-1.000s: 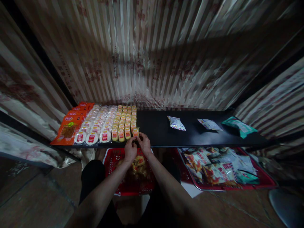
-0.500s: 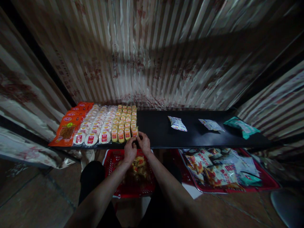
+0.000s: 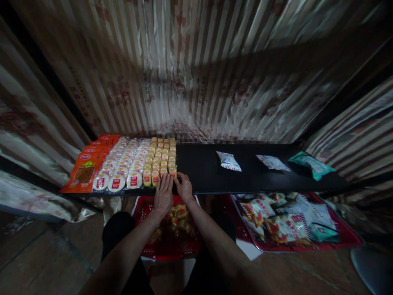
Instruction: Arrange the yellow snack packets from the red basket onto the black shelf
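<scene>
Rows of small yellow wrapped cakes (image 3: 155, 164) with red and white labels stand on the black shelf (image 3: 202, 176). My left hand (image 3: 164, 192) lies against the front of these rows, fingers stretched out flat and pointing up. Beside it, at the front right corner, my right hand (image 3: 184, 187) has its fingers bent around the end cake (image 3: 172, 171), whose lower part is hidden. Below my hands, a red basket (image 3: 139, 203) holds more yellow wrapped cakes (image 3: 179, 213).
Left of the cakes are rows of round white packs (image 3: 116, 182) and orange bags (image 3: 83, 170). Two white-blue packets (image 3: 229, 161) and a green packet (image 3: 312, 163) lie on the right. A second red basket (image 3: 350, 237) holds snack bags (image 3: 287, 227). A striped curtain (image 3: 190, 82) hangs behind.
My left hand has gone from bent fingers by the end cake to fingers laid flat across the front of the rows, slightly left. My right hand stays at the corner.
</scene>
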Available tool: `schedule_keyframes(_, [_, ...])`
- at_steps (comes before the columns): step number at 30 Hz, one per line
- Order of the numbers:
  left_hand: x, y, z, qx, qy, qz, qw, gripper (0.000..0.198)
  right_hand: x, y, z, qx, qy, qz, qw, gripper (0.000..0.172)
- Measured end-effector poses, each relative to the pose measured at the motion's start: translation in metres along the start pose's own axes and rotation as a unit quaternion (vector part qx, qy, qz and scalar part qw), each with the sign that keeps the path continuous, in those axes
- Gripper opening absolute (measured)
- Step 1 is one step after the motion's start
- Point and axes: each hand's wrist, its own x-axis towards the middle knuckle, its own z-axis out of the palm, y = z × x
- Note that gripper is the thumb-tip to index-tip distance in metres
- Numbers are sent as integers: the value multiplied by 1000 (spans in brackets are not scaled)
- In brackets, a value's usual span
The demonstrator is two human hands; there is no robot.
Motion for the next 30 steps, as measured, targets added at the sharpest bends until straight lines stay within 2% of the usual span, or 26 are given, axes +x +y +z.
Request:
schedule_keyframes(5, [0,-6,4,35,-12,22,999,62,0,0,0,1,-1,-12,1000,25])
schedule_keyframes(12, [3,-5,4,44,-9,41,998,60,0,5,4,-24,-13,-28,999,26])
schedule_keyframes(18, [5,-8,5,46,-13,41,998,60,-2,6,1,-17,-23,-14,1000,32])
schedule_keyframes(24, [5,-13,8,81,-6,54,995,60,2,3,3,56,2,18,998,51])
schedule_keyframes(27, [4,-16,11,100,-10,56,993,60,5,-4,10,101,-26,66,992,67])
schedule_keyframes(30, [4,-17,13,114,-15,59,992,62,5,-15,18,129,-60,105,984,75])
